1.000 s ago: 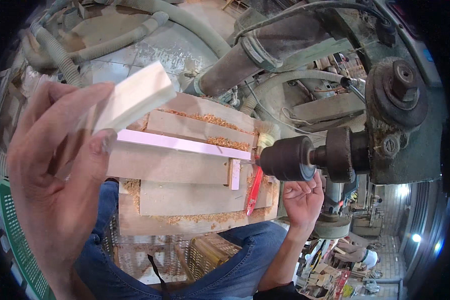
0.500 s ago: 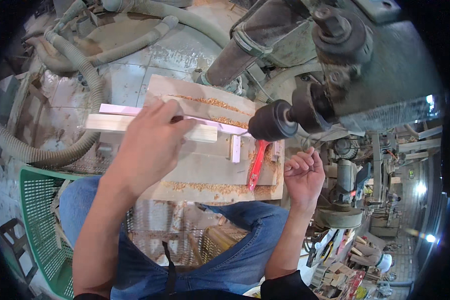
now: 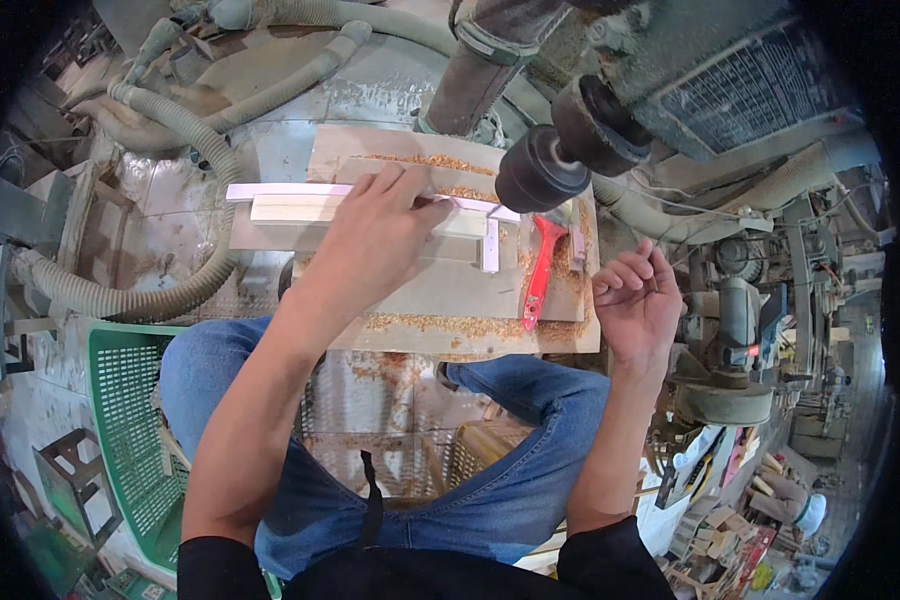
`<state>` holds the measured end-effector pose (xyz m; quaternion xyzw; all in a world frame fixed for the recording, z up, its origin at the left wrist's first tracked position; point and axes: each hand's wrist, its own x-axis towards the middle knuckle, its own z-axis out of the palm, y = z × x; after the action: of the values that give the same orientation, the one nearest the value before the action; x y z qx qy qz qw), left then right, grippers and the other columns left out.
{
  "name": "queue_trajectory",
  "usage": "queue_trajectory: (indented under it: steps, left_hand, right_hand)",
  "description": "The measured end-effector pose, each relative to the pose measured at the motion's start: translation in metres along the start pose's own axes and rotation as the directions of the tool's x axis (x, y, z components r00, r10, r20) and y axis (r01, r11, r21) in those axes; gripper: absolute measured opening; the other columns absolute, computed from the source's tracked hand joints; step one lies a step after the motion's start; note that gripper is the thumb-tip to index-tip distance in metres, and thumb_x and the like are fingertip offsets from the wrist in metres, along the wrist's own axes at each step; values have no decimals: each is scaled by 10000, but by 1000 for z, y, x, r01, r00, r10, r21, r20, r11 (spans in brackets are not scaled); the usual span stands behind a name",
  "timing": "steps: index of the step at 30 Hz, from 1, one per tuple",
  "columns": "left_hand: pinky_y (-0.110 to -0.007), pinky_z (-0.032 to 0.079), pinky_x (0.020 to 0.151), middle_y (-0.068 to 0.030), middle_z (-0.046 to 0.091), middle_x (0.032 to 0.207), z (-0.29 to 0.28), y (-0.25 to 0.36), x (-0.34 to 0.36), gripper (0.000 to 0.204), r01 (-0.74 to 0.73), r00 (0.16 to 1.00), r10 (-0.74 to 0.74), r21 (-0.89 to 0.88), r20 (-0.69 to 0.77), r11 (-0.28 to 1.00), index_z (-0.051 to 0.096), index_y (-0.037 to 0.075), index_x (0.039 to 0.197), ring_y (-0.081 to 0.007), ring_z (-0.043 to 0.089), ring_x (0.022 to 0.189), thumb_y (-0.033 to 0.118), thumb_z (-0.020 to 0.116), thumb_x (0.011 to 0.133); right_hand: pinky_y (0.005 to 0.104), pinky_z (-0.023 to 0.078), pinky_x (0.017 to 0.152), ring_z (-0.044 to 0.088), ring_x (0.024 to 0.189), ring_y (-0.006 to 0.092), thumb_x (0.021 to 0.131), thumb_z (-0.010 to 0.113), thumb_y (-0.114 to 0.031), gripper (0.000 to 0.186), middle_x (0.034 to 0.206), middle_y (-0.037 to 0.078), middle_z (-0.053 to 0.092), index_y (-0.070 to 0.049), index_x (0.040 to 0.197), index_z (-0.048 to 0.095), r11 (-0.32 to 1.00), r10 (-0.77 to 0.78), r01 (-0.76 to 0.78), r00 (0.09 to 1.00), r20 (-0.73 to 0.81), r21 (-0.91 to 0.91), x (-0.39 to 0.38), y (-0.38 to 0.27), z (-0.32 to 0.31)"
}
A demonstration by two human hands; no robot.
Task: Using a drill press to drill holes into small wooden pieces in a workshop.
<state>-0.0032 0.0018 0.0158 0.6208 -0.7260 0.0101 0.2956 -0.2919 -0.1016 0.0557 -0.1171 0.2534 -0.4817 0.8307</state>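
Observation:
My left hand (image 3: 380, 235) is closed over a pale wooden strip (image 3: 295, 209), pressing it along a pinkish-white fence (image 3: 285, 190) on a wooden board (image 3: 440, 300). The strip's right end meets a short pinkish stop block (image 3: 490, 247). Over that end hangs a black drill chuck (image 3: 538, 180), its thin bit pointing down close to the wood. My right hand (image 3: 638, 305) is raised to the right of the board, palm up and fingers curled; what they hold, if anything, does not show clearly. Between the hands lies a red-handled brush (image 3: 540, 275).
Wood shavings (image 3: 430, 325) line the board. Behind it rises the machine's column (image 3: 475, 80). A ribbed hose (image 3: 150, 310) curves across the left, above a green plastic basket (image 3: 135, 430). A person (image 3: 785, 508) is at the far lower right.
My left hand has slid the wooden strip rightward along the fence, up to the stop block. My right hand keeps its curled pose. The whole view has shifted.

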Motion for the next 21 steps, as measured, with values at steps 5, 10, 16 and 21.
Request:
queue_trajectory:
  steps: [5,10,16,21]
  left_hand:
    - [-389,428,912,-70,560,1038,2,-3,0,403,-6,1000,5,-50,-18,999,679,88,1103,-269,526,1042,50,668,702]
    - [-398,442,910,-64,604,1086,7,-8,0,383,-4,997,-2,-74,-71,997,677,92,1100,-277,556,1036,73,683,718]
    - [-384,478,877,-38,643,1090,5,-7,-1,355,0,999,-5,-88,-53,996,683,98,1085,-259,596,1003,91,697,731]
    - [-373,469,888,-8,646,1083,8,-5,-1,289,31,997,-40,-141,-68,990,701,108,1023,-219,598,1021,107,685,734]
  right_hand:
    - [294,374,641,430,625,126,960,495,-224,217,691,-19,474,-64,951,641,999,24,-23,999,36,-31,-3,7,5]
    - [315,404,687,485,683,164,947,529,-280,266,744,33,540,-34,980,625,858,-328,386,920,214,-340,-10,9,29]
    - [347,460,845,592,846,182,950,531,-271,326,867,80,603,8,1094,616,595,-406,741,610,680,-311,-5,-22,107]
    - [373,429,937,568,1047,214,963,493,-288,457,1103,118,596,12,1306,461,148,-669,919,366,647,-366,-23,-10,177]
